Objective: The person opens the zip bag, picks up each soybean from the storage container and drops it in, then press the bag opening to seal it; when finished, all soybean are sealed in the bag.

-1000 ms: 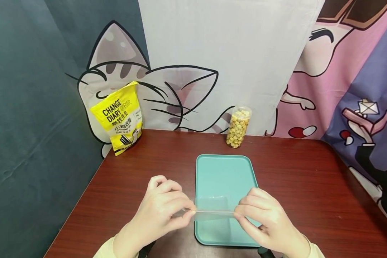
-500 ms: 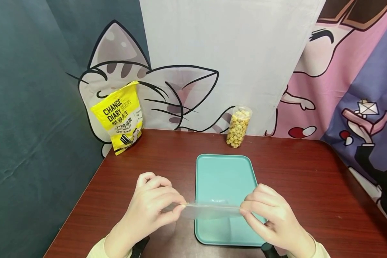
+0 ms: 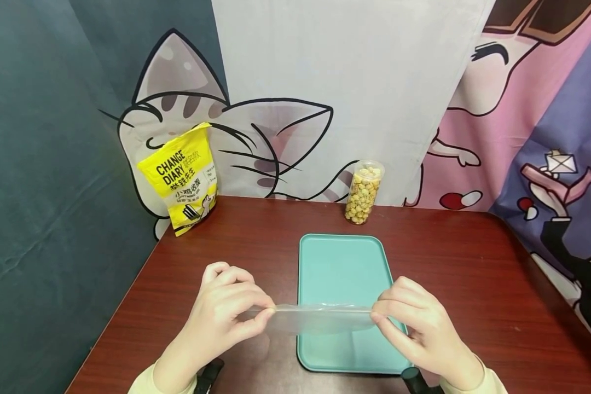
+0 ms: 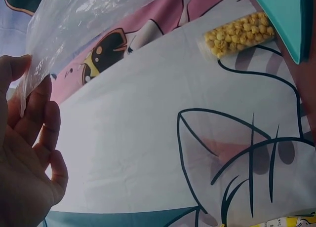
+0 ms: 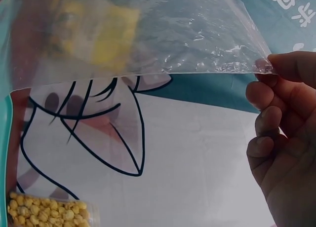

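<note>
**Head view: clear bag held between two hands**

The left hand and right hand each pinch one end of a clear plastic bag, stretched level above the near part of the teal tray on the bench.

I see a teal tray on the brown table. At the back stand a yellow snack bag, left, and a clear jar of puffs, against a cartoon cloth backdrop.
</note>
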A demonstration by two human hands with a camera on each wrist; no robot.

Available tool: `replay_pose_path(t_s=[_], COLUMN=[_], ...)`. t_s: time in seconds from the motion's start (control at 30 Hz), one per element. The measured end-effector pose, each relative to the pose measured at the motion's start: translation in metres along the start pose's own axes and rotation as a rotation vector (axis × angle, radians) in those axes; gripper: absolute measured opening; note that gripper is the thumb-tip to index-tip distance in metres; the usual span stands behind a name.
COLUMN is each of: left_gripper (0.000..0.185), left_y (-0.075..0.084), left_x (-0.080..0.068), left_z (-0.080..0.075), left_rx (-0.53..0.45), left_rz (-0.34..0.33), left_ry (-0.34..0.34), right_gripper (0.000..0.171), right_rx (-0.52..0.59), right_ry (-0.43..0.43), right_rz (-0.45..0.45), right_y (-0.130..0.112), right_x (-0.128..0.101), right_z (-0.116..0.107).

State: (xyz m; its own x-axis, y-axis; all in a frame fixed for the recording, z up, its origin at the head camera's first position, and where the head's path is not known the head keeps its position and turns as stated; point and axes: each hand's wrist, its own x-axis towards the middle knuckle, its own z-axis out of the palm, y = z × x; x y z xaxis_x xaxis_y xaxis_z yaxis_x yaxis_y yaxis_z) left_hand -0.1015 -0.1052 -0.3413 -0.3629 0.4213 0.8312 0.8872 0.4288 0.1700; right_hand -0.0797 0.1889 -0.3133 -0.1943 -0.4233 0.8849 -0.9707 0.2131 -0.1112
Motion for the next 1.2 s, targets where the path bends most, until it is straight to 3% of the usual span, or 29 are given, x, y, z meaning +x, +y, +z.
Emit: replay_pose_path(t_s=[0.47,0.9,1.2], left_gripper=[0.021,0.020,0.025], left_y=[0.002,0.000,-0.004], left_x=[-0.005,-0.007,-0.010], left_z=[-0.003,-0.005,-0.012], left_rx=[-0.021,-0.010,0.024], left_rz=[-0.035,-0.028,-0.048], left_ry=[0.001,0.014,0.063], right_gripper=[0.024,0.024,0.023], right_rx=[-0.033,-0.075,-0.037], right_ry=[0.018,0.028,0.052], right_rz=[0.037,0.067,0.048], right_y=[-0.003,-0.004,-0.003], right_x=[-0.009,-0.011,-0.004], right_z=[-0.007,-0.012,-0.006])
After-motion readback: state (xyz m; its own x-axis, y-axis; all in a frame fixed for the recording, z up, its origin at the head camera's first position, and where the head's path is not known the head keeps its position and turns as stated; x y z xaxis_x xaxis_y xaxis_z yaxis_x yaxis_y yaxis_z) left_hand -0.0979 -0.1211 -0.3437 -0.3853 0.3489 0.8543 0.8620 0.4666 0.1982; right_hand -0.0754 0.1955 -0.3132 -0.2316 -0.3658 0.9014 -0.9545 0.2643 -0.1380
